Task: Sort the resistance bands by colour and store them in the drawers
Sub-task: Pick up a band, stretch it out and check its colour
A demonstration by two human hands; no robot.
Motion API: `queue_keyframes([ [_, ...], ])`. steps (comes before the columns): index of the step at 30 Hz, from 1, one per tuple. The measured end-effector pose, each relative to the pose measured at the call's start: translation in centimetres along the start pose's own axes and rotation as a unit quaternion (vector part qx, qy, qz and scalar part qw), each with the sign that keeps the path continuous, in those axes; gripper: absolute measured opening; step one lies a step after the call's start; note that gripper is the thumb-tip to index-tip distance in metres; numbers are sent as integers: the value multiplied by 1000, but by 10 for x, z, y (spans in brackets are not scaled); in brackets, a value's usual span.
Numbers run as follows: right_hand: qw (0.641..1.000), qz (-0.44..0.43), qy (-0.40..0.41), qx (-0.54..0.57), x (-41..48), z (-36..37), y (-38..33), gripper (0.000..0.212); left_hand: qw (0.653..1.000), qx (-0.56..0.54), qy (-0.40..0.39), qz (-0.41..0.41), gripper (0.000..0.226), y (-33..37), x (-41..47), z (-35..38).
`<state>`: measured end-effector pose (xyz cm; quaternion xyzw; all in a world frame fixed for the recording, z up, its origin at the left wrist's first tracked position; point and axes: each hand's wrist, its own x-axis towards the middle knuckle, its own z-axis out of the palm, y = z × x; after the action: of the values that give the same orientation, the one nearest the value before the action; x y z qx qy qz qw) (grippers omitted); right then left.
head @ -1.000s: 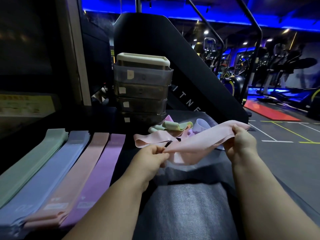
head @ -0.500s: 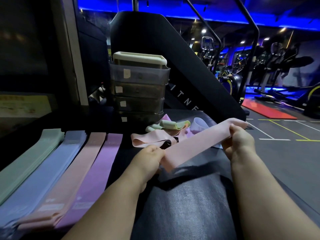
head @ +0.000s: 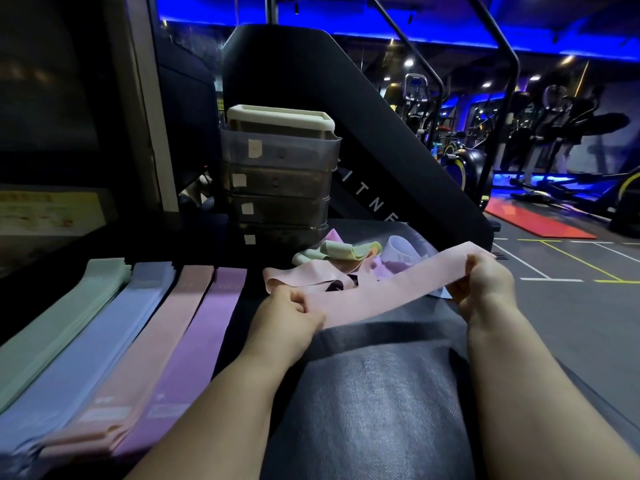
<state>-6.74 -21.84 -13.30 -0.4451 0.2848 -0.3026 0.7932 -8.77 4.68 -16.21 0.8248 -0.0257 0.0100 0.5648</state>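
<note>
A pink resistance band (head: 388,289) is stretched flat between my hands above the dark padded surface. My left hand (head: 287,310) pinches its near end and my right hand (head: 485,285) grips its far end. Behind it lies a loose heap of unsorted bands (head: 346,258) in green, pink, lilac and pale blue. At the left lie sorted stacks: green (head: 65,323), blue (head: 110,337), pink (head: 162,334) and purple (head: 204,330). The clear drawer unit (head: 277,181) stands behind the heap with its drawers closed.
The dark padded bench (head: 374,403) runs under my arms. A black stair machine (head: 363,133) rises right behind the drawers. Gym floor with painted lines and a red mat (head: 533,223) lies to the right, with exercise machines beyond.
The pink band was crumpled and sagging between my hands; now both hands have pulled it flat and taut. My hands have moved slightly apart.
</note>
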Motion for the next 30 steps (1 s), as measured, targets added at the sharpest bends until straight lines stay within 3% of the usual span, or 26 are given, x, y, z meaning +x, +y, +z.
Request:
queue_keyframes([
  [4, 994, -33, 42, -97, 4, -5, -2, 18, 1000, -3, 27, 6, 11, 1, -2, -1],
  [9, 982, -73, 35, -173, -3, -8, -5, 9, 997, -4, 69, 24, 7, 3, -1, -5],
  [12, 986, -79, 6, -145, -8, -7, -4, 22, 995, -52, 78, 18, 10, 5, -3, -8],
  [18, 997, -3, -30, -69, -6, -5, -3, 26, 988, -124, 87, 17, 8, 15, -9, -9],
  [20, 997, 6, -58, -41, -7, -4, -1, 24, 986, -131, 96, 20, 21, 18, -12, -11],
  [22, 996, 11, -81, -42, -8, -5, 0, 30, 987, -118, 103, 35, 32, 19, -15, -14],
  [24, 994, 14, -98, -54, -9, -4, 1, 35, 988, -67, 120, 65, 28, 19, -17, -19],
  [27, 991, -8, -112, -75, -14, -1, 4, 24, 984, -6, 141, 107, 10, 17, -19, -29],
  [30, 979, -51, -123, -157, -23, 5, 8, 15, 986, 22, 129, 100, 8, 17, -27, -43],
])
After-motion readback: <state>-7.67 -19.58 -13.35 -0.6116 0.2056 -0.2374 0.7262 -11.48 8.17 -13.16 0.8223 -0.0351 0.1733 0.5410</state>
